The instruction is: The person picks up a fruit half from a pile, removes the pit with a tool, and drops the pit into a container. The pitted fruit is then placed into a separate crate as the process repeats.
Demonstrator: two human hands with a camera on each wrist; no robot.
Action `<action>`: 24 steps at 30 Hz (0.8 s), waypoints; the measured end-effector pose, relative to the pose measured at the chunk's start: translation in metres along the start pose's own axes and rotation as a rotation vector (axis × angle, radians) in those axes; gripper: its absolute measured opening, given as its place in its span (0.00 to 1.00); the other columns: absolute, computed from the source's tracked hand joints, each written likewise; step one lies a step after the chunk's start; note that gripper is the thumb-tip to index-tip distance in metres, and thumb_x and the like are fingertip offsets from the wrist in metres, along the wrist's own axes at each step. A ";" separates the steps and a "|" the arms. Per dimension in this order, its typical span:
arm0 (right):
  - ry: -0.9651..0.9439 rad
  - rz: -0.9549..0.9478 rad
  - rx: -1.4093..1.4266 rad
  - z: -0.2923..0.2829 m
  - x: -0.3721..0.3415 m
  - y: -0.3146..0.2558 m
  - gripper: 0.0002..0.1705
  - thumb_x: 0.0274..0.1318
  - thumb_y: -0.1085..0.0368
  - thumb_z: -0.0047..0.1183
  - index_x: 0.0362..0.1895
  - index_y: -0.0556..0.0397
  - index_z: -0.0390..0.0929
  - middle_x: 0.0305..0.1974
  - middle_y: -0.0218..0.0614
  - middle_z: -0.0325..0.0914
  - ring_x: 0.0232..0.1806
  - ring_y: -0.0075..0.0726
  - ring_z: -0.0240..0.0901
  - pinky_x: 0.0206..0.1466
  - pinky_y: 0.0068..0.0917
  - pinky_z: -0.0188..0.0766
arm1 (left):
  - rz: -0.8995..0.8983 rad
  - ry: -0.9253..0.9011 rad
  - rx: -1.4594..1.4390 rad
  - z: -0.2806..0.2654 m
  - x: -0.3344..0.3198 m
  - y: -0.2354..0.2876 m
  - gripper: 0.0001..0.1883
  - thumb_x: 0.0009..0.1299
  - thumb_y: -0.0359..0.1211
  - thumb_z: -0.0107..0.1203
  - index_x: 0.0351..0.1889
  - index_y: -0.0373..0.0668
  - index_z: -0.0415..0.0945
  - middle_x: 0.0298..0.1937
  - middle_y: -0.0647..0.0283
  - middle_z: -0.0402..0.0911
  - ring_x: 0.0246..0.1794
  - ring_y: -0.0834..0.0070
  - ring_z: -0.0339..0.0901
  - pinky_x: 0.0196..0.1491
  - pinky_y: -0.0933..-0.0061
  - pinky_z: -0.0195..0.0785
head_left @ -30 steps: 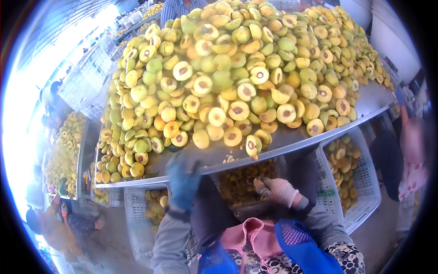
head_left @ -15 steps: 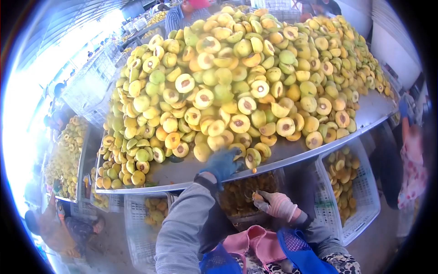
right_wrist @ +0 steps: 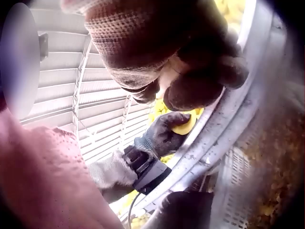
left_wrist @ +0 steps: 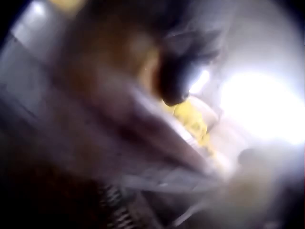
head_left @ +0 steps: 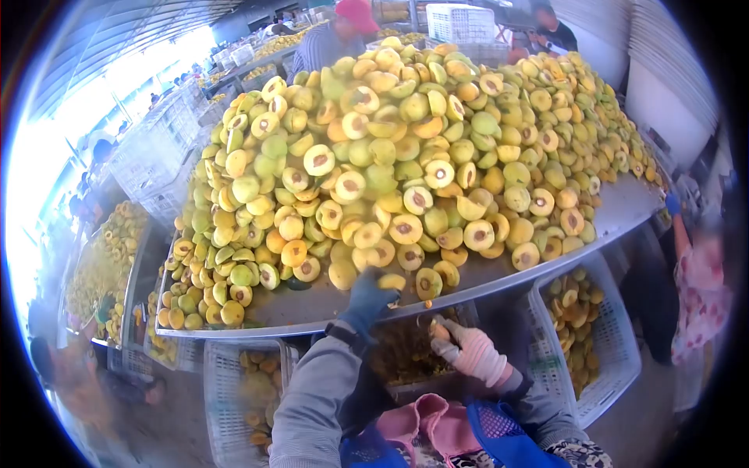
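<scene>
The left hand [head_left: 368,303], in a blue glove, pinches a yellow fruit half [head_left: 391,282] just above the table's near rim [head_left: 328,326]. In the right wrist view the dark-looking left glove [right_wrist: 164,135] has fingers curled round the fruit half [right_wrist: 187,125]. The right hand [head_left: 477,356], in a pale glove, is over the near side of the rim with curled fingers round a small orange-brown object [head_left: 439,331]; its shape is unclear. Seen closely, that hand [right_wrist: 157,43] hides most of what it grips. The left wrist view is badly blurred.
A large heap of halved fruits [head_left: 421,148] covers most of the table. Below the rim are a dark container of brownish pieces [head_left: 406,355] and white crates at the left [head_left: 226,390] and right [head_left: 616,327]. Other people stand behind and at both sides.
The left hand has moved from the near left rim to the heap's front edge, then drawn back slightly with a fruit half. The right hand stays near the container.
</scene>
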State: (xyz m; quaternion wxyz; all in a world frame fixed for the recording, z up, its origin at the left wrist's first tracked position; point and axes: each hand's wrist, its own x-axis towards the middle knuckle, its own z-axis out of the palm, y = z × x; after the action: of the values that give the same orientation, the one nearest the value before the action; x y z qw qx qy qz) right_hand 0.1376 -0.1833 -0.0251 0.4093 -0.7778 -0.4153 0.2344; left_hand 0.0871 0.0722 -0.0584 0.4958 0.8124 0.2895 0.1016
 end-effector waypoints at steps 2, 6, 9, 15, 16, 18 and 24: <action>-0.009 0.028 0.091 -0.006 0.007 -0.019 0.34 0.64 0.46 0.50 0.68 0.52 0.66 0.27 0.50 0.80 0.30 0.55 0.80 0.34 0.44 0.73 | -0.072 0.045 -0.757 -0.008 -0.025 0.019 0.17 0.65 0.25 0.54 0.52 0.38 0.73 0.46 0.55 0.79 0.46 0.71 0.80 0.43 0.70 0.79; 0.092 -0.165 0.076 0.006 0.019 -0.027 0.32 0.66 0.46 0.49 0.65 0.52 0.68 0.28 0.53 0.79 0.32 0.61 0.78 0.33 0.46 0.72 | 0.087 0.069 -0.932 -0.013 -0.063 0.054 0.16 0.71 0.31 0.53 0.55 0.37 0.72 0.48 0.54 0.79 0.43 0.70 0.80 0.45 0.69 0.78; 0.074 -0.174 0.039 0.007 0.023 -0.033 0.29 0.67 0.46 0.48 0.62 0.52 0.70 0.27 0.53 0.79 0.31 0.61 0.78 0.33 0.46 0.72 | 0.158 0.144 -0.374 -0.021 -0.094 0.084 0.20 0.73 0.41 0.57 0.55 0.36 0.71 0.46 0.54 0.80 0.40 0.69 0.81 0.42 0.66 0.77; 0.090 -0.130 0.049 0.003 0.016 -0.047 0.25 0.68 0.47 0.47 0.56 0.54 0.73 0.25 0.51 0.79 0.29 0.60 0.77 0.31 0.46 0.71 | 0.365 0.231 -0.412 -0.001 -0.115 0.088 0.17 0.78 0.38 0.48 0.53 0.33 0.73 0.45 0.55 0.81 0.43 0.70 0.79 0.45 0.65 0.74; 0.099 -0.147 0.029 0.004 0.015 -0.046 0.25 0.68 0.47 0.47 0.55 0.54 0.73 0.25 0.51 0.79 0.29 0.60 0.77 0.31 0.46 0.71 | 0.384 0.252 -0.362 -0.001 -0.117 0.089 0.17 0.77 0.38 0.49 0.54 0.32 0.73 0.45 0.53 0.81 0.43 0.68 0.80 0.45 0.64 0.74; 0.114 -0.181 -0.011 0.008 0.013 -0.041 0.25 0.68 0.47 0.47 0.54 0.55 0.74 0.26 0.51 0.79 0.30 0.60 0.77 0.32 0.46 0.71 | 0.437 0.321 -0.196 0.002 -0.118 0.081 0.18 0.77 0.37 0.50 0.55 0.31 0.71 0.46 0.51 0.80 0.42 0.63 0.80 0.46 0.62 0.74; 0.003 -0.181 0.278 0.025 0.010 -0.031 0.24 0.69 0.48 0.46 0.54 0.56 0.74 0.32 0.52 0.81 0.35 0.57 0.79 0.38 0.42 0.73 | 0.776 0.613 0.101 0.024 -0.109 0.044 0.20 0.74 0.34 0.53 0.58 0.28 0.68 0.47 0.45 0.80 0.41 0.49 0.80 0.45 0.56 0.74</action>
State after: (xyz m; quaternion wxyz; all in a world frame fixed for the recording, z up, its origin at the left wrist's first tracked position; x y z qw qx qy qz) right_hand 0.1114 -0.1545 -0.0132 0.5328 -0.6735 -0.4467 0.2508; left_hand 0.0262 -0.0231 -0.0190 0.2734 0.8160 0.1030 0.4987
